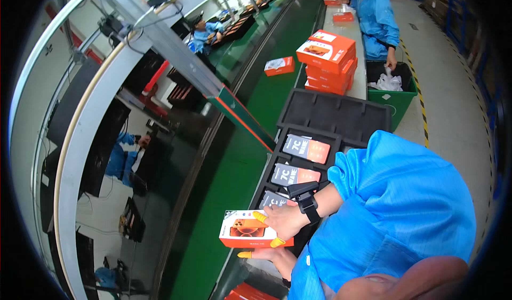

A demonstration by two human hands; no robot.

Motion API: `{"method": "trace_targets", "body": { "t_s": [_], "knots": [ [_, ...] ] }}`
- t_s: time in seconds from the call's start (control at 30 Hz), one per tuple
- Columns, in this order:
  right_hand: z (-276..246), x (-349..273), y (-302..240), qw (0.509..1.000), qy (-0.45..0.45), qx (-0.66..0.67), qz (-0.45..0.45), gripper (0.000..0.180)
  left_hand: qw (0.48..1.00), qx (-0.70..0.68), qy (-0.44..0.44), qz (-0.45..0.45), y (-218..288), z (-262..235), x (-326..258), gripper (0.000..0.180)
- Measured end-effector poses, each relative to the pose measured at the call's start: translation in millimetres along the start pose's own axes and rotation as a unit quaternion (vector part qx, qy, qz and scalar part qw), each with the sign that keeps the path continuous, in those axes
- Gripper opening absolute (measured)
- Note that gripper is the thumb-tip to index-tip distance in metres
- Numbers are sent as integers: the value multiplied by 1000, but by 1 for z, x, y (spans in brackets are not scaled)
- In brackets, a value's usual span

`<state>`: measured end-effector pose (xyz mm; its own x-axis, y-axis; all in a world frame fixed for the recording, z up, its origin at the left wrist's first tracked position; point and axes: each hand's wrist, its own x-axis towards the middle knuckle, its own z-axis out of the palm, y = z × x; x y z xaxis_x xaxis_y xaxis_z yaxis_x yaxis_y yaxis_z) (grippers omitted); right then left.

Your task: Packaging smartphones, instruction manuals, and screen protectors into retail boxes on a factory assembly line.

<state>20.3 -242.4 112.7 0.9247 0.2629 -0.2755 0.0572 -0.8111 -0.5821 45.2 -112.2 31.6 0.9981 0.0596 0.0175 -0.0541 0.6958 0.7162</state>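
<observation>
The right hand (287, 221) grips the orange-and-white box (246, 229) over its three o'clock end; the left (269, 254) reaches along its six o'clock side, how firmly I can't tell. The box's long axis runs nine to three, right hand nearer; green belt (194, 260) at nine, black tray (336, 147) at one.

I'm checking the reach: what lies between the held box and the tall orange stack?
A black tray holding packs, then a black tray-like piece, in the head view.
</observation>
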Motion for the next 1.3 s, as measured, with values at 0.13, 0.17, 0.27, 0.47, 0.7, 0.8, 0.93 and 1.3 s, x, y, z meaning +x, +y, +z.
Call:
{"method": "trace_targets", "body": {
  "t_s": [0.13,0.17,0.27,0.47,0.7,0.8,0.93,1.3],
  "knots": [
    [-11,-5,-7,997,39,-56,-25,74,1000,-23,16,-13,6,0,0,56],
    [11,3,4,996,82,-46,3,68,999,-27,17,-22,5,2,1,57],
    [27,17,10,998,66,3,-10,66,999,-33,27,-27,0,0,14,58],
    [27,26,-6,999,24,-17,-44,84,988,150,-17,15,14,-57,26,66],
    [20,79,45,967,179,-15,-179,59,992,-111,-52,-13,62,-108,32,60],
    [63,110,74,943,132,-140,-272,38,983,-162,-84,-33,76,-114,33,63],
    [106,120,67,943,191,-199,-184,35,987,-142,-77,1,81,-129,48,64],
    [78,109,56,977,118,169,-48,56,989,-116,-95,-10,61,-139,93,63]
  ]
}}
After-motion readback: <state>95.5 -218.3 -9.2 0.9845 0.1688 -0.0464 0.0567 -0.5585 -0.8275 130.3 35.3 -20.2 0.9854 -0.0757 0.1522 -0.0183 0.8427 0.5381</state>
